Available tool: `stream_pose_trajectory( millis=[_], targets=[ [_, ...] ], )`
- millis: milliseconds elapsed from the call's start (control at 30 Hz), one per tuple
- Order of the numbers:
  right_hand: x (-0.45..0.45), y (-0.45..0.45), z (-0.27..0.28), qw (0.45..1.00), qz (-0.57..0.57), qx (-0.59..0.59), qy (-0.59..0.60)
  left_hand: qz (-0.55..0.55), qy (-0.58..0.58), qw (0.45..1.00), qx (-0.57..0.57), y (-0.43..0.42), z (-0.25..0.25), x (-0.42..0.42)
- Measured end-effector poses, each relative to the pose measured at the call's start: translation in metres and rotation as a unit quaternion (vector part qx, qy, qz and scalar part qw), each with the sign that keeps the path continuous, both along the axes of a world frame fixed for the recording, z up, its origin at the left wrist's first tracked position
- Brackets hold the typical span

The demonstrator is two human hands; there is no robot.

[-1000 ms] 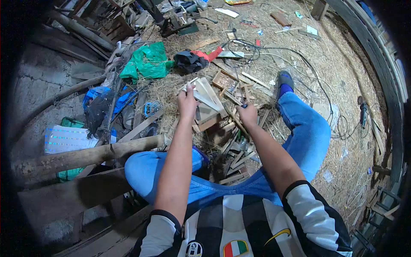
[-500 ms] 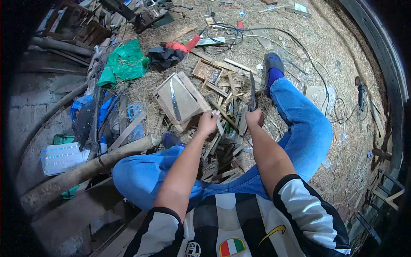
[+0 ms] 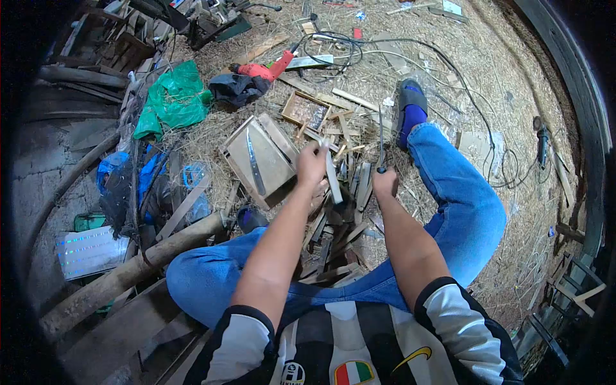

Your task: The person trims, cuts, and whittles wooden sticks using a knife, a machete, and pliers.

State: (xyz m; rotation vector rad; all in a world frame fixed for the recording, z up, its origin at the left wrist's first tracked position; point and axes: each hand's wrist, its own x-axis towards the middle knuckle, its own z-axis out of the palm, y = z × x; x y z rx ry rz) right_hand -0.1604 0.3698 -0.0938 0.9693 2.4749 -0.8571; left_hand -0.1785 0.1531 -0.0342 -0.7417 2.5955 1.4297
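My left hand (image 3: 311, 165) is closed on a pale strip of wood (image 3: 333, 179) that slants down to the right between my hands. In my right hand (image 3: 385, 182), the fingers are wrapped round the dark handle of a knife, whose thin blade (image 3: 381, 135) points up, away from me. Left of my left hand lies a wooden block (image 3: 234, 154) with a second blade (image 3: 254, 160) resting on its top. Beneath and between my hands is a pile of wood scraps (image 3: 324, 247).
A small wooden box (image 3: 296, 108), a red power tool (image 3: 266, 69), a dark cloth (image 3: 236, 90) and a green plastic bag (image 3: 170, 102) lie beyond. Cables (image 3: 443, 59) loop across the straw floor. A thick pole (image 3: 138, 263) runs at the left.
My left hand left the block's far side and moved right and nearer, now holding the wood strip. The knife in my right hand has come upright. The view has shifted right.
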Motion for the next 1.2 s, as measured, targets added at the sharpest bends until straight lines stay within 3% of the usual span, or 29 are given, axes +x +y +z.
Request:
stream_pose_trajectory(
  millis=[67, 133, 233, 267, 367, 400, 433, 500, 533, 567, 633, 667, 733, 767, 833, 967, 1033, 1167, 1200],
  targets=[
    [0.003, -0.001, -0.001, 1.0, -0.003, 0.003, -0.018, 0.004, -0.004, 1.0, -0.004, -0.017, 0.001, -0.019],
    [0.002, -0.003, 0.0, 0.999, -0.006, 0.007, -0.033, -0.032, -0.003, 0.993, -0.111, -0.033, -0.007, -0.039],
    [0.006, -0.002, 0.0, 1.0, 0.012, 0.007, -0.005, -0.046, -0.044, 0.996, -0.057, -0.048, -0.022, -0.063],
    [0.005, -0.002, -0.001, 1.0, 0.011, 0.002, 0.001, -0.064, -0.037, 0.992, -0.101, -0.047, -0.021, -0.07],
    [0.004, 0.0, -0.01, 1.0, 0.006, -0.001, 0.01, -0.07, -0.035, 0.995, -0.057, -0.051, -0.063, -0.089],
    [0.005, 0.0, -0.015, 1.0, 0.005, -0.001, 0.006, -0.081, -0.037, 0.993, -0.072, -0.042, -0.036, -0.088],
    [0.003, 0.0, -0.019, 1.0, -0.003, 0.01, 0.002, -0.082, -0.041, 0.993, -0.072, -0.037, -0.043, -0.084],
    [0.004, 0.0, -0.026, 1.0, -0.009, 0.021, -0.006, -0.009, 0.144, 0.98, -0.134, -0.025, -0.056, -0.073],
    [0.004, 0.002, -0.028, 1.0, 0.001, 0.023, -0.005, -0.036, 0.142, 0.976, -0.159, -0.015, -0.038, -0.059],
    [0.003, 0.001, -0.03, 1.0, 0.01, 0.025, -0.002, -0.05, 0.063, 0.997, -0.006, -0.003, -0.023, -0.041],
    [0.003, -0.001, -0.029, 0.999, 0.012, 0.029, -0.006, -0.131, 0.023, 0.99, -0.039, 0.018, -0.02, 0.011],
    [0.004, -0.001, -0.027, 0.999, 0.013, 0.035, -0.008, -0.173, 0.023, 0.984, 0.018, 0.019, -0.025, 0.037],
    [0.004, -0.001, -0.022, 0.999, 0.016, 0.044, -0.012, -0.209, -0.038, 0.971, -0.109, 0.01, -0.069, 0.082],
    [0.002, -0.002, -0.019, 0.999, 0.015, 0.034, -0.019, -0.21, -0.039, 0.971, -0.106, 0.001, -0.082, 0.095],
    [0.006, 0.0, -0.019, 0.999, 0.013, 0.028, -0.033, -0.175, -0.264, 0.938, -0.144, -0.014, -0.101, 0.119],
    [0.001, -0.001, -0.02, 0.999, -0.011, 0.015, -0.041, -0.164, -0.181, 0.94, -0.238, -0.034, -0.114, 0.135],
    [-0.001, 0.001, -0.016, 0.999, 0.0, 0.006, -0.043, -0.282, -0.276, 0.888, -0.236, -0.049, -0.116, 0.123],
    [0.002, 0.004, -0.023, 0.998, -0.004, 0.013, -0.057, -0.283, -0.37, 0.863, -0.194, -0.063, -0.127, 0.139],
    [0.003, 0.004, -0.027, 0.999, 0.002, 0.011, -0.043, -0.259, -0.388, 0.862, -0.198, -0.06, -0.095, 0.133]
  ],
)
